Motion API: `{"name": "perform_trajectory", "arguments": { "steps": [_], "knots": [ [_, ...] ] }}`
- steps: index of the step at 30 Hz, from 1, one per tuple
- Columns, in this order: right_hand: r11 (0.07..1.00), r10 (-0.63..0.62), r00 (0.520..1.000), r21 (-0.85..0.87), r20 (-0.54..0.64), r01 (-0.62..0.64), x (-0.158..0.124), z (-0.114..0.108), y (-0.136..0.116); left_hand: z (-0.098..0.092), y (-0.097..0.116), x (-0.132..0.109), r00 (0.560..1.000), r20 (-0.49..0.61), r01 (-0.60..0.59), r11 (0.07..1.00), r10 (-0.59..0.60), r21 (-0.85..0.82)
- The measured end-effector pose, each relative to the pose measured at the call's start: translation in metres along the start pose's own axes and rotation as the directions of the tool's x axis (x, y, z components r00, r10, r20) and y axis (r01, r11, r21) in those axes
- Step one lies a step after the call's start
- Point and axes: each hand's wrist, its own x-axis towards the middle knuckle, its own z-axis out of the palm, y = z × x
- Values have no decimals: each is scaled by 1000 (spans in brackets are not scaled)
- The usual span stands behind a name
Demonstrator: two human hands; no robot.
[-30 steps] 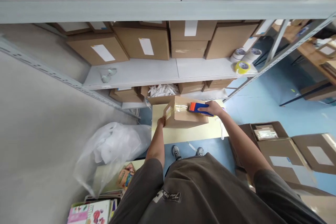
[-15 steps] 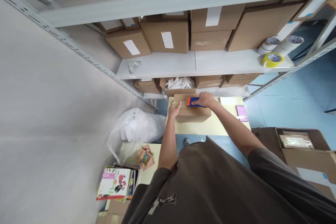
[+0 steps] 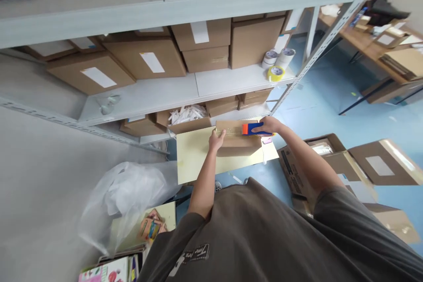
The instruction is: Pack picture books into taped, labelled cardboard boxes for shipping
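A brown cardboard box (image 3: 238, 151) rests on the pale yellow table (image 3: 194, 154) in front of me. My left hand (image 3: 217, 139) grips the box's left end, thumb on top and fingers around the side. In my right hand (image 3: 270, 124) is a blue tape dispenser (image 3: 256, 128) with an orange front edge, held at the top of the box toward its right end. Clear, shiny tape (image 3: 233, 130) runs along the box top between my hands. A pink item (image 3: 267, 140) shows partly beside the box's right end.
A grey metal shelf (image 3: 172, 94) with cartons and tape rolls (image 3: 276, 73) stands ahead. Below it is a box of white pieces (image 3: 188, 115). A clear plastic bag (image 3: 132, 189) lies left, open cartons (image 3: 330, 158) right, books (image 3: 112, 270) lower left.
My view has turned to the right. The tape dispenser in my right hand has moved right along the box top. My left hand still holds the box's left end.
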Motion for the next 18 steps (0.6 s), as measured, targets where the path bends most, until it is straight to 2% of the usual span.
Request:
{"name": "perform_trajectory", "arguments": {
  "steps": [4,6,8,10,13,16,18],
  "knots": [
    [990,112,993,89,26,-114,-27,-9,92,6,-1,4,1000,-4,3,1000,-3,3],
    [975,142,989,166,46,-148,-37,-8,118,3,-4,5,1000,5,-1,1000,1,2],
    [963,162,985,210,53,-170,-42,-3,126,-1,-8,8,1000,14,1,1000,-1,2],
    [957,168,985,232,46,-174,-40,5,117,-10,-15,11,1000,11,-6,1000,7,-18],
    [949,116,993,293,24,-118,-29,18,80,-33,-35,18,999,9,-37,990,39,-136],
    [932,32,999,361,-27,-20,-10,30,23,-70,-66,25,999,12,-28,967,32,-252],
    [917,-18,998,396,-60,41,6,36,-23,-100,-86,29,999,-30,23,972,-31,-235]
  ]
}}
